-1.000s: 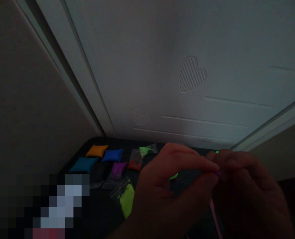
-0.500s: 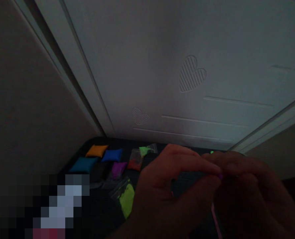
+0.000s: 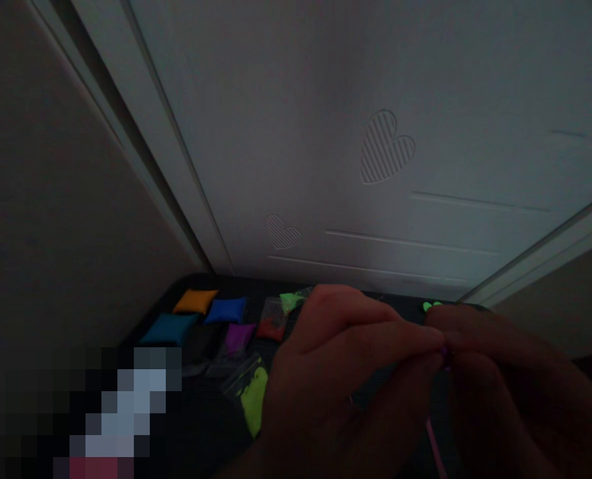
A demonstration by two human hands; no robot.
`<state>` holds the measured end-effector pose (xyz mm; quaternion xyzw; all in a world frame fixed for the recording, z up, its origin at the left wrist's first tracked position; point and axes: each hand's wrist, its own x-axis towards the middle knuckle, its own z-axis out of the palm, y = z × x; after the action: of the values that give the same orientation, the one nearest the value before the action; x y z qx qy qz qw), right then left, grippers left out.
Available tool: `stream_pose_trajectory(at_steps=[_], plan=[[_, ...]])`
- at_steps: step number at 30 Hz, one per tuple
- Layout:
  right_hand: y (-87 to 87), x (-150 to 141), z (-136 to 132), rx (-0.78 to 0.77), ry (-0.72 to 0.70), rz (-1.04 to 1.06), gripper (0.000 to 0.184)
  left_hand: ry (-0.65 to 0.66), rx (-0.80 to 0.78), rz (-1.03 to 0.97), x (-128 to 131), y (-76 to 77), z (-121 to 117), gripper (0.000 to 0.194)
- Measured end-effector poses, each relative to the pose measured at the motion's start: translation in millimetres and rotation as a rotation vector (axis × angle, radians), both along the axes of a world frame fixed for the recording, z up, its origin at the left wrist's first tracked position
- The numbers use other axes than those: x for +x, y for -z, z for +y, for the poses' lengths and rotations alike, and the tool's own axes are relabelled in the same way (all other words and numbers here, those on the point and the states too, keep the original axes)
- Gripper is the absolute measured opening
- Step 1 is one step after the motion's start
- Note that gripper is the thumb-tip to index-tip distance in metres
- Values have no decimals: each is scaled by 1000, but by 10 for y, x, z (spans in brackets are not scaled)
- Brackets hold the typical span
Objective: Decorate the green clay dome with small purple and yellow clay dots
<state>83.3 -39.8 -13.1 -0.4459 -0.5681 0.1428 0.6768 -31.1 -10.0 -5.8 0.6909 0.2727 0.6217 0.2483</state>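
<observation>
A tiny purple piece of what looks like modelling clay (image 3: 445, 358) sits between the fingertips of both hands, mostly covered by them. My left hand (image 3: 340, 359) pinches it from the left with thumb and forefinger. From the right, my right hand (image 3: 520, 379) closes thumb and fingers on the same piece. Below the fingertips a thin pink stick-like thing (image 3: 436, 446) shows on the dark table; its lower end runs out of view. Beyond the right fingers lie small bright green pieces (image 3: 430, 307), partly hidden.
Packets of coloured clay lie on the dark table (image 3: 201, 412) at left: orange (image 3: 196, 301), blue (image 3: 226, 310), teal (image 3: 170, 328), black (image 3: 202, 340), purple (image 3: 239, 338), red (image 3: 272, 326), green (image 3: 290, 301) and yellow-green (image 3: 253, 399). A white panel with hearts (image 3: 326, 166) rises behind.
My right hand has turned and shifted slightly, uncovering more of the green pieces behind it. The left fingers have straightened a little; both hands keep the purple piece pinched.
</observation>
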Motion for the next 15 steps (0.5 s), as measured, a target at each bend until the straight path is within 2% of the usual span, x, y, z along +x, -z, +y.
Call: stream_pose_trajectory(at_steps=[7,11,15], plan=[[-13,51,-27,-23,-34,-51,18,-17,42,46,-6,-20,35,14],[-7,38,-41,-30,18,-32,17,-65,50,84,-2,-24,29,15],[-15,18,-43,-53,-2,-19,17,-95,154,107,2,32,51,10]])
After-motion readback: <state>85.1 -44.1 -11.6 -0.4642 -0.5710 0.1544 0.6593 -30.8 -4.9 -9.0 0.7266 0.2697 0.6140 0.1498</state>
